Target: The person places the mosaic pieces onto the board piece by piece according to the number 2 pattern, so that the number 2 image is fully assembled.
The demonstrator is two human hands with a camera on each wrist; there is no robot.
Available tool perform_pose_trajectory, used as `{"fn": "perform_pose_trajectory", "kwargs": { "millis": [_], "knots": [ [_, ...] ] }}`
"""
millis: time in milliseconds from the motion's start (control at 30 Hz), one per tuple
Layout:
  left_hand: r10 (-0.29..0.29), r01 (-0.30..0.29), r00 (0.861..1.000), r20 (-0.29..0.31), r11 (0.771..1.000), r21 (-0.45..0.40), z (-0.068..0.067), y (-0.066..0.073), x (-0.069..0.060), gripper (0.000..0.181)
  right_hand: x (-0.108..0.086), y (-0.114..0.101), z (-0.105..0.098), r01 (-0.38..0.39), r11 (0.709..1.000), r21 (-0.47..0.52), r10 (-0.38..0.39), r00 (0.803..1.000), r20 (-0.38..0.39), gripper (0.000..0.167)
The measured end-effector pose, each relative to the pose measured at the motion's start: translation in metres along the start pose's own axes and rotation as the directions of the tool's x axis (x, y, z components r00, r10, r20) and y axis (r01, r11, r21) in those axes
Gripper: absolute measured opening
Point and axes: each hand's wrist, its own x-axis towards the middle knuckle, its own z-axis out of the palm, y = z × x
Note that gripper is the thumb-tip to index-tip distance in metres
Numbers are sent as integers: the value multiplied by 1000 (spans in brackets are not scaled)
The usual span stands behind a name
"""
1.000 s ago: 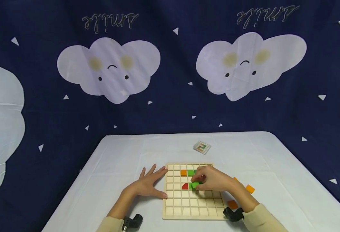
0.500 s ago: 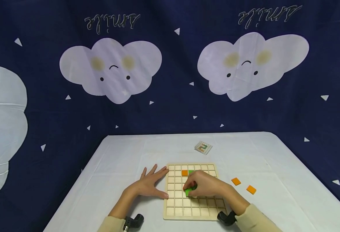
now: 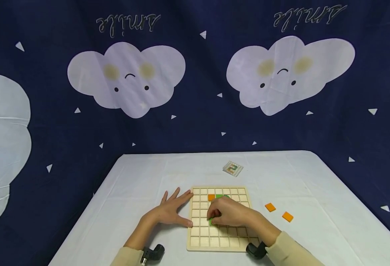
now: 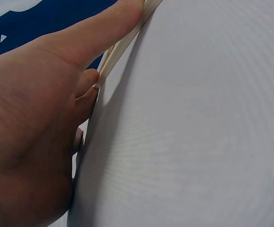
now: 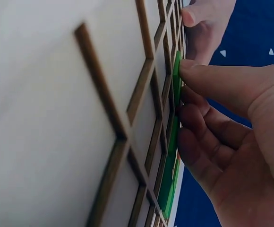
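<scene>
- I see the right hand (image 3: 227, 211) over the middle of the wooden board (image 3: 189, 238), fingers curled in, thumb and fingertips closed on a green tile (image 3: 210, 222).
- That tile is over a square left of the board's centre; on the right wrist camera the thumb tip meets its edge. I can't tell whether it sits fully down in the square.
- The same camera gives me more green pieces (image 5: 166, 184) along the grid, just beyond the held one.
- The left hand (image 3: 170, 211) is spread wide and grips nothing; its thumb and a fingertip touch the board's left edge.
- Toward the far side of the board I have an orange tile (image 3: 211, 197), a green square (image 3: 219, 196) beside it, and a darker green piece (image 3: 226, 196) partly behind the right hand.
- Two loose orange pieces (image 3: 270, 207) lie apart on the white tablecloth (image 3: 148, 173), right of the board.
- Beyond the board I make out a small patterned card (image 3: 233, 169).
</scene>
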Motion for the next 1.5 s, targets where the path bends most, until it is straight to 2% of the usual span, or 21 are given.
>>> {"fn": "perform_pose_trajectory", "kwargs": {
  "millis": [433,733,933,1100,1300,1500],
  "knots": [
    [14,-14,1000,-10,1000,6,0,-2,2,110,1,-5,-1,19,998,-53,-19,1000,3,11],
    [13,-13,1000,-8,1000,-4,-1,0,0,110,-9,-1,-10,-36,999,4,36,999,-4,12],
    [22,-22,1000,-15,1000,-4,0,-1,1,111,-26,14,-22,-114,992,57,116,993,-24,14],
    [21,-21,1000,-21,1000,3,0,-2,1,111,-42,28,-31,-135,987,82,141,988,-66,13],
    [25,-25,1000,-9,1000,-14,-1,0,0,111,-66,43,-42,-193,979,66,199,973,-118,14],
    [15,-16,1000,-14,1000,-13,-1,0,0,111,-89,55,-57,-254,966,39,257,952,-169,22]
  ]
}}
